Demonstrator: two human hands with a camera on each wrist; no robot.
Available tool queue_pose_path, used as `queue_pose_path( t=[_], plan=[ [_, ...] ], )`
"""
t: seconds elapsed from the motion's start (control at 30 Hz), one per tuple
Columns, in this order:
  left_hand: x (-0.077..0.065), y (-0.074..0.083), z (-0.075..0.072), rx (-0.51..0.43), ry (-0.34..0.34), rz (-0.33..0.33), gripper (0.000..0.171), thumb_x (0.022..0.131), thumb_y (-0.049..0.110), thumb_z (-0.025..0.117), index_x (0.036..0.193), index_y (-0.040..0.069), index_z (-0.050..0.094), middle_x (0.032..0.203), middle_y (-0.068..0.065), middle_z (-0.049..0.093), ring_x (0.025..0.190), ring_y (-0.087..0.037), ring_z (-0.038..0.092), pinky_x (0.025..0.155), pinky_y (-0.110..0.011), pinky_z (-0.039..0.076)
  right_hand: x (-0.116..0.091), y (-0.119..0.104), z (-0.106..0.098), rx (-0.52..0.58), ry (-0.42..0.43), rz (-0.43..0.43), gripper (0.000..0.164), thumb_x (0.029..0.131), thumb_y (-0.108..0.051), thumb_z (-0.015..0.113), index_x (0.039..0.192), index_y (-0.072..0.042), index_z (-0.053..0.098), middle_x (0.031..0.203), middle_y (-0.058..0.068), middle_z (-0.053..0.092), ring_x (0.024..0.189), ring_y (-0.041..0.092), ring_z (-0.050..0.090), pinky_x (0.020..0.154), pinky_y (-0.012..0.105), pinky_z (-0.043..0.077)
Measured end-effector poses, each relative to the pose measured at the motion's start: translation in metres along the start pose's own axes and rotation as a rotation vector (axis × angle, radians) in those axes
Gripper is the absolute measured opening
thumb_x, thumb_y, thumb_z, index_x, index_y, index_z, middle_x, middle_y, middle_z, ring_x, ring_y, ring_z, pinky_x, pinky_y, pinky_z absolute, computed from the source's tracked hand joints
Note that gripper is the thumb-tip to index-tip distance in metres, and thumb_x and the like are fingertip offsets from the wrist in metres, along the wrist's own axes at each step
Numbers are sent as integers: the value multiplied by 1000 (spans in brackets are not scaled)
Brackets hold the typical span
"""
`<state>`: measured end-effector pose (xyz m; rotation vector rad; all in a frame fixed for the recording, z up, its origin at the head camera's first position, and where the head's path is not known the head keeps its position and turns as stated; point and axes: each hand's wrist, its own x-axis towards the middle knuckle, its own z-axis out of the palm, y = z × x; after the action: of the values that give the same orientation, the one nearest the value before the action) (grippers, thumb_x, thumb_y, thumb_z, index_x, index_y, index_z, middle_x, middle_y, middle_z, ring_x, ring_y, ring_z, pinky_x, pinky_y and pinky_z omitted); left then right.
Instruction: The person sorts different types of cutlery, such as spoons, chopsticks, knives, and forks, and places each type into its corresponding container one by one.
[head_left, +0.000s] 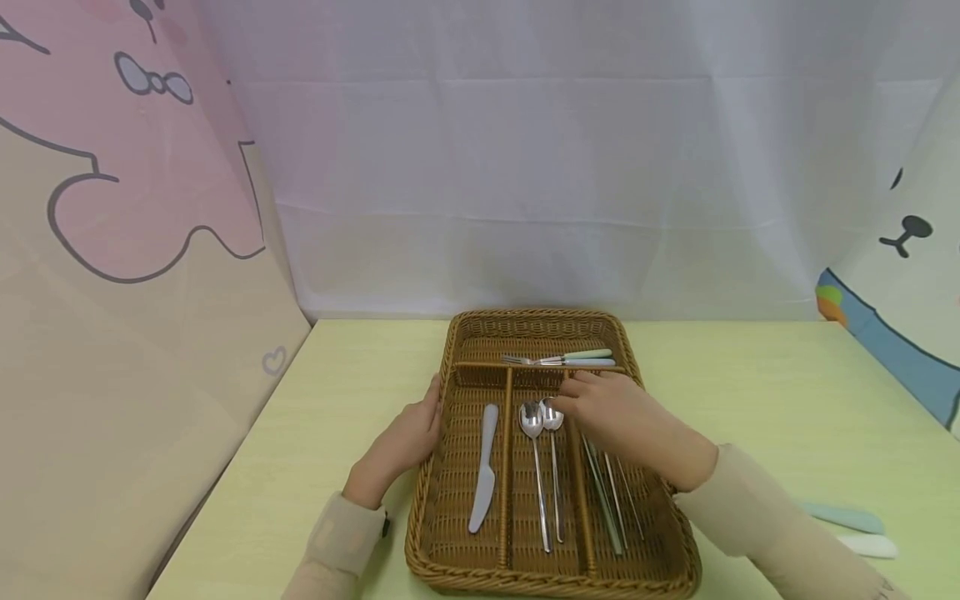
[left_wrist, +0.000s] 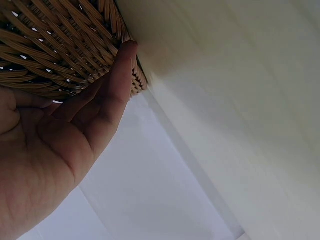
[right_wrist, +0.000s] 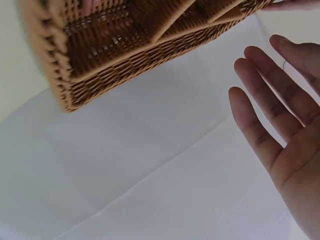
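A brown wicker cutlery basket with several compartments stands on the table. My left hand lies along its left outer side, and in the left wrist view its fingers are extended against the weave. Above the right-hand divider hovers my right hand, close to the bowls of two metal spoons in the middle compartment. Its fingers are spread and hold nothing in the right wrist view. Slim green and metal chopsticks lie partly hidden below that hand. The left compartment contains a grey knife.
Forks with green and blue handles lie across the far compartment. Right of the basket, a green handle and a white handle rest on the pale yellow table, partly behind my right sleeve. A white curtain hangs behind.
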<state>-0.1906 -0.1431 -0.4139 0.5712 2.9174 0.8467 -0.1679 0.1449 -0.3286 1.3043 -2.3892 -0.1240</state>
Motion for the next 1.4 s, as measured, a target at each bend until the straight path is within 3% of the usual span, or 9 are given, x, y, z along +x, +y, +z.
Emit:
queue_pose_path(
  t=[0.33,0.57,0.67,0.83,1.13,1.4],
  plan=[
    [0,0,0,1,-3,5,53,100,13,23,144,-3,-2,49,4,38,38,-7,29,48,-30,42,-38,13,-1,28,49,135,16,69,4,66,80,-8,65,76,2,65,71,18,59,54,30,53],
    [0,1,-1,-6,-7,0,52,100,13,23,144,-3,-1,49,4,37,38,-8,28,47,-31,42,-68,19,0,41,63,212,23,66,6,68,67,-13,55,65,-4,55,59,13,50,42,24,42],
    [0,1,-1,-5,-6,0,52,100,13,24,143,-4,0,49,4,37,38,-7,28,48,-31,42,-81,21,3,47,50,257,22,67,3,71,69,-14,57,66,-5,56,59,13,51,42,24,42],
    [0,2,-1,-3,-7,1,52,100,13,23,143,-5,1,48,5,37,37,-7,28,47,-30,42,-103,24,6,59,-11,339,22,66,-2,75,83,-10,66,78,2,65,62,16,57,45,27,49],
    [-1,2,-1,-4,-7,-8,52,100,12,24,144,-3,-1,49,4,38,37,-7,30,49,-31,42,-139,25,11,86,-83,461,25,63,-4,77,83,-12,65,78,1,65,60,17,57,41,27,46],
    [-2,3,-2,-14,-9,-4,52,100,13,23,143,-4,0,47,5,37,36,-7,28,44,-29,41,-166,29,16,201,-320,609,22,67,-7,74,85,-11,64,83,4,66,65,20,59,46,35,50]
  ],
)
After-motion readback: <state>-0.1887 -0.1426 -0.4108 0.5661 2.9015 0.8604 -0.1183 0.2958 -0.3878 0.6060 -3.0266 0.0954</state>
